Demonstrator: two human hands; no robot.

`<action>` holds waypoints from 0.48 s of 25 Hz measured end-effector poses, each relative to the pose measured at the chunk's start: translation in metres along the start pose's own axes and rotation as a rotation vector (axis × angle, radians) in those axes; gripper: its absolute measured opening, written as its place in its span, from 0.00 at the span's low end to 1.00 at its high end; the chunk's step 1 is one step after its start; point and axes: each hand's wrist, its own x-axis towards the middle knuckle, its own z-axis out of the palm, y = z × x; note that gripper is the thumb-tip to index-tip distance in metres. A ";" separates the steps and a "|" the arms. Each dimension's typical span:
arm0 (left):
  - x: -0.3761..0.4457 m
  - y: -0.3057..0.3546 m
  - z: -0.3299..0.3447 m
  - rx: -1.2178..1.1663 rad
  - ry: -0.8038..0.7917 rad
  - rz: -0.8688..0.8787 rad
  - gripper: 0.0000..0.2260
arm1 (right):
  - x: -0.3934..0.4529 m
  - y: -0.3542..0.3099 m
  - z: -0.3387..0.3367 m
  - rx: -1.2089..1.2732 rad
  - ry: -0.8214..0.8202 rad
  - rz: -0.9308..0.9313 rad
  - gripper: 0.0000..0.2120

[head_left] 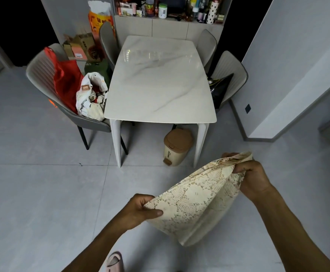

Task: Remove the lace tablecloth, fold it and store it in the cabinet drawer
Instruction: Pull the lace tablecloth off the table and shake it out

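Note:
The cream lace tablecloth (197,201) is folded into a hanging bundle in front of me, above the floor. My left hand (140,209) pinches its lower left corner between thumb and fingers. My right hand (254,177) grips the bunched upper right corner. The cloth sags between the two hands. The white marble table (160,79) stands bare ahead of me. Behind it is a light cabinet (170,28) with flat fronts.
Grey chairs surround the table; the left chair (42,75) carries a red bag (64,75) and a white bag (91,95). A brown-lidded pedal bin (176,146) stands under the table. Cardboard boxes (79,46) sit at back left. A wall (287,65) projects on the right.

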 end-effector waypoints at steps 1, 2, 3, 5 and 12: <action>0.000 0.000 -0.007 -0.026 0.027 -0.010 0.08 | 0.002 0.001 -0.005 0.001 0.025 -0.006 0.18; 0.001 -0.001 -0.014 -0.045 0.055 -0.010 0.10 | 0.004 0.002 -0.007 0.002 0.037 -0.009 0.18; 0.002 -0.001 -0.019 -0.072 0.086 -0.004 0.13 | 0.006 0.004 -0.009 0.001 0.041 -0.009 0.18; 0.004 -0.002 -0.028 -0.192 0.168 0.017 0.16 | 0.009 0.006 -0.015 -0.001 0.026 -0.007 0.18; 0.014 0.025 -0.052 -0.276 0.406 0.225 0.13 | 0.024 0.010 -0.046 -0.161 0.076 0.031 0.17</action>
